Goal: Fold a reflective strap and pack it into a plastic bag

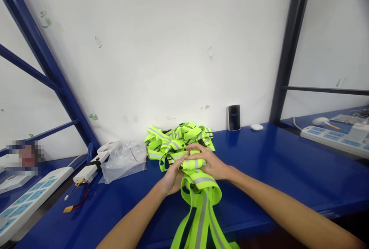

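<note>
A rolled part of a neon yellow strap with a grey stripe (193,164) is between my two hands above the blue table. My left hand (173,177) grips it from the left side, and my right hand (210,163) wraps over it from the right, fingers on top. Loops and long tails of the strap (201,218) hang below my hands over the table's front edge. Just behind my hands lies a tangled heap of the same neon straps (178,139), against the wall.
Left of the heap lie a clear plastic bag (123,162), a small white fan (108,147) and a white box with wires (86,174). A black-screened device (233,117) and a white oval object (256,127) stand right. Power strips (31,199) lie at both sides.
</note>
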Demonstrator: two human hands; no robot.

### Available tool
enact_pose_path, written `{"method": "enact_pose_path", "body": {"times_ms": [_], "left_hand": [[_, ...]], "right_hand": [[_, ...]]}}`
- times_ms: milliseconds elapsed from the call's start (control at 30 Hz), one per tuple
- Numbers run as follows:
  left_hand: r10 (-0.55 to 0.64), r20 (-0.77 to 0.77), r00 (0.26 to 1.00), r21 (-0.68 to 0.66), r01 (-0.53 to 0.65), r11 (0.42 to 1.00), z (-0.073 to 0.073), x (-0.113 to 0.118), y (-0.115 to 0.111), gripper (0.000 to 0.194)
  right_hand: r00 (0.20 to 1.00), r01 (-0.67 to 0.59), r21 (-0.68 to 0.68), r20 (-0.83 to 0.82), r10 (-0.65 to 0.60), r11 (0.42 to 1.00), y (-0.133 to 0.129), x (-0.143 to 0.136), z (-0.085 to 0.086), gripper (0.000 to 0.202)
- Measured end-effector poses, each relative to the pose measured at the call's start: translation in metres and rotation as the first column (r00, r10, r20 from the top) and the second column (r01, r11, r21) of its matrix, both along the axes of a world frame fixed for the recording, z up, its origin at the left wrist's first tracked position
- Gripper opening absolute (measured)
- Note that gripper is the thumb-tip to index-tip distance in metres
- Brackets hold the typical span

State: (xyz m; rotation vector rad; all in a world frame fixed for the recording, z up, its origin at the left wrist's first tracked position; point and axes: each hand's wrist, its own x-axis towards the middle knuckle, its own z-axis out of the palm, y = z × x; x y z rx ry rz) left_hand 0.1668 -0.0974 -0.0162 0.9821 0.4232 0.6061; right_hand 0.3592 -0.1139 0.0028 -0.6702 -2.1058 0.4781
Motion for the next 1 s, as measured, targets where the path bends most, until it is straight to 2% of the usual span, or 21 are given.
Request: {"method": "enact_pose_path", "body": {"times_ms": [100, 233, 333, 433, 500, 567, 633, 700, 800, 867, 933, 1000], "left_hand": [[0.095, 0.018, 0.995, 0.065, -0.096, 0.993, 0.001, 0.003, -0.006, 0.058], [0.064, 0.033, 0.997, 0.109, -0.067, 0.992, 0.002, 0.002, -0.007, 0.068], [0.128, 0.071, 0.989, 0.140, -0.137, 0.981, 0.005, 0.000, -0.004, 0.070], [0.241, 0.147, 0.959, 0.219, -0.269, 0.938, 0.010, -0.001, -0.001, 0.074], [0.278, 0.163, 0.947, 0.286, -0.315, 0.905, 0.013, -0.001, 0.001, 0.073], [0.284, 0.115, 0.952, 0.372, -0.307, 0.876, 0.014, -0.002, 0.003, 0.064], [0.312, 0.046, 0.949, 0.468, -0.296, 0.832, 0.013, -0.004, 0.006, 0.053], [0.394, 0.019, 0.919, 0.525, -0.344, 0.778, 0.012, -0.004, 0.009, 0.045], [0.503, 0.063, 0.862, 0.517, -0.459, 0.722, 0.010, -0.001, 0.010, 0.046], [0.511, 0.087, 0.855, 0.530, -0.474, 0.703, 0.011, 0.002, 0.010, 0.051], [0.510, 0.092, 0.855, 0.591, -0.459, 0.664, 0.013, 0.003, 0.009, 0.052], [0.517, 0.105, 0.850, 0.666, -0.446, 0.598, 0.016, 0.004, 0.009, 0.047]], "right_hand": [[1.000, -0.027, -0.041, 0.005, 0.028, 0.999, -0.001, 0.005, 0.004, 0.044], [0.990, -0.136, -0.127, 0.003, 0.138, 0.982, -0.003, 0.016, 0.017, 0.066], [0.967, -0.254, -0.300, -0.103, 0.234, 0.919, -0.002, 0.022, 0.026, 0.084], [0.932, -0.319, -0.447, -0.311, 0.189, 0.836, 0.001, 0.020, 0.025, 0.096], [0.924, -0.312, -0.545, -0.365, 0.114, 0.778, 0.002, 0.014, 0.018, 0.090], [0.934, -0.288, -0.642, -0.353, 0.059, 0.711, 0.000, 0.004, 0.009, 0.074], [0.935, -0.260, -0.696, -0.353, -0.004, 0.669, -0.003, -0.008, 0.000, 0.059], [0.908, -0.261, -0.701, -0.411, -0.077, 0.664, -0.006, -0.021, -0.007, 0.052], [0.833, -0.291, -0.661, -0.531, -0.156, 0.692, -0.007, -0.036, -0.016, 0.049], [0.781, -0.346, -0.661, -0.597, -0.187, 0.666, -0.007, -0.042, -0.018, 0.049], [0.734, -0.458, -0.664, -0.657, -0.170, 0.591, -0.007, -0.044, -0.018, 0.050], [0.687, -0.575, -0.634, -0.717, -0.116, 0.517, -0.008, -0.041, -0.015, 0.055]]}}
